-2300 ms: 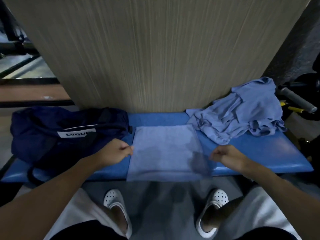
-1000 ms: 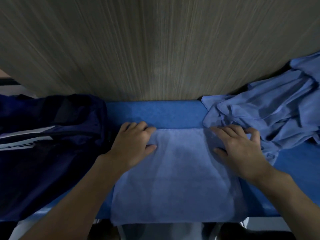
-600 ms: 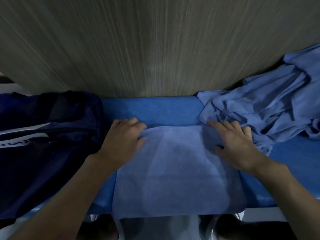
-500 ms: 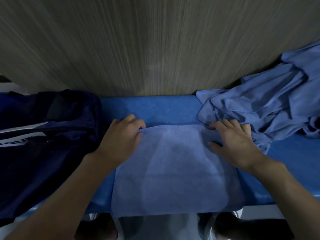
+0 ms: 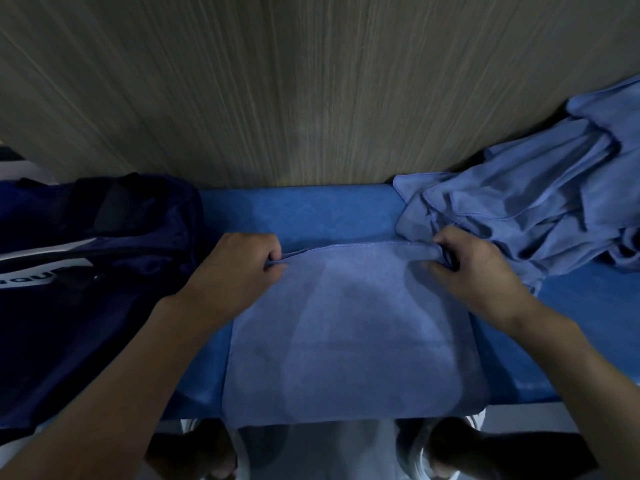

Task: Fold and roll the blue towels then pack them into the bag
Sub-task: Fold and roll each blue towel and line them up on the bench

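Blue towel [image 5: 349,334]: folded to a flat rectangle, spread across the middle of the bench [image 5: 311,213], near edge draping over the front lip. Fabric soft, matte, short-napped, lighter and more violet than the seat beneath. Stitched hem visible along the far edge; that edge raised slightly off the seat and bunched at the right corner.

Left hand [image 5: 239,268]: fingers curled tight together, thumb against them, pinching the far left corner of the towel. Right hand [image 5: 474,271]: same arrangement, fingers curled and clamped with the thumb on the far right corner, cloth gathered into a small ridge in the grip.

Bench: saturated blue padding, smooth with a faint mottled grain, slight sheen at the front edge.

Bag [image 5: 86,271]: at left on the bench, dark navy, thin slack synthetic cloth, crumpled, touching the left forearm. White label [image 5: 34,275] on its side with dark capital letters; only "OU" legible, remainder cut off.

Pile of towels [image 5: 536,209]: at right, same blue cloth, unfolded, heaped in loose creases, just beside the right hand.

Wall panel [image 5: 311,81] behind: beige, fine vertical streaks like wood grain.
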